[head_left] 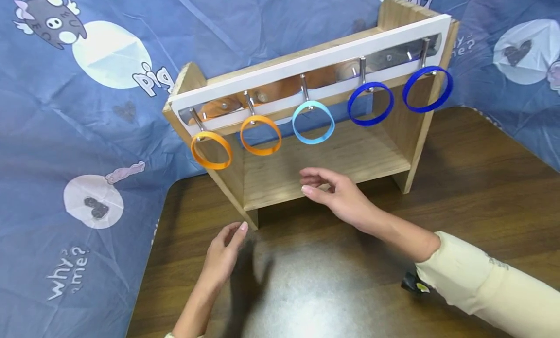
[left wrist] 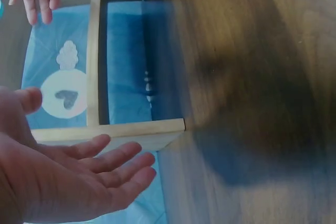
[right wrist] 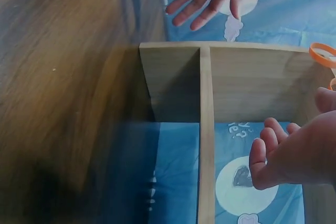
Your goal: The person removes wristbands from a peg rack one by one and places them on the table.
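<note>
A wooden shelf stand (head_left: 288,175) carries a white-framed strip (head_left: 315,56) with several metal pegs across its upper front. Hanging from the pegs, left to right in the head view, are an orange ring (head_left: 214,167), another orange ring (head_left: 262,153), a light blue ring (head_left: 312,142), a dark blue ring (head_left: 369,122) and a second dark blue ring (head_left: 422,109). My right hand (head_left: 343,197) hovers before the lower board, fingers loosely bent and holding nothing. Near the stand's left foot, my left hand (head_left: 220,255) is empty too, its fingers relaxed in the left wrist view.
The stand sits on a brown wooden table (head_left: 188,260). Blue printed cloth (head_left: 118,158) hangs behind and along the sides. A small black object (head_left: 411,282) lies beside my right sleeve (head_left: 477,275).
</note>
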`<state>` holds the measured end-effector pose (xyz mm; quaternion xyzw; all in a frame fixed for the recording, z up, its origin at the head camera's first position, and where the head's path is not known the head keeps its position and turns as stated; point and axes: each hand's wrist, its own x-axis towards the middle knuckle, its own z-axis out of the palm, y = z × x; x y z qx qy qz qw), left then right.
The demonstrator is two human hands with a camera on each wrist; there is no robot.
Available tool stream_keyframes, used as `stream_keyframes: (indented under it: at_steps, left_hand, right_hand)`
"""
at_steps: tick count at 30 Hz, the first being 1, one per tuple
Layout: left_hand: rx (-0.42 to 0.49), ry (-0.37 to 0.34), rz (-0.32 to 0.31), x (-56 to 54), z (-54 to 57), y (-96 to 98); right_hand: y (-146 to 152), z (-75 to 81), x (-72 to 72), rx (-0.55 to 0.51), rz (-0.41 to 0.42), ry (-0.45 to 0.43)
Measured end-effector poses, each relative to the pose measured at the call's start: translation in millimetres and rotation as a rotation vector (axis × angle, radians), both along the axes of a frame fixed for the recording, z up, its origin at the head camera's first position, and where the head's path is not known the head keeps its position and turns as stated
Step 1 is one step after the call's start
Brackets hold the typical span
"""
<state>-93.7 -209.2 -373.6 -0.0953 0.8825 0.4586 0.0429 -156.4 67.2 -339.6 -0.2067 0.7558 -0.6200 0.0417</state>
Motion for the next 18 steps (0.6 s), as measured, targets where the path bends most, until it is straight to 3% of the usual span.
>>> stream_keyframes:
  at_steps: [3,6,13,18]
  left_hand:
    - [0.058,0.013,0.031,-7.4,3.2,-3.1]
    - [0.159,0.071,0.07,-18.1,4.6,-4.0]
    - [0.566,0.194,0.169,-42.6,3.0,5.1]
    - [0.647,0.209,0.231,-49.2,1.0,7.7]
  right_hand:
    - [-6.5,3.8,-2.8,-0.026,0.007,-0.031]
    - [-15.0,7.0,-5.9,-0.066,0.011,-0.072]
    - [-33.2,9.3,-11.4,-0.232,0.046,-0.169]
    - [-39.2,10.6,-11.1,-0.282,0.064,-0.188]
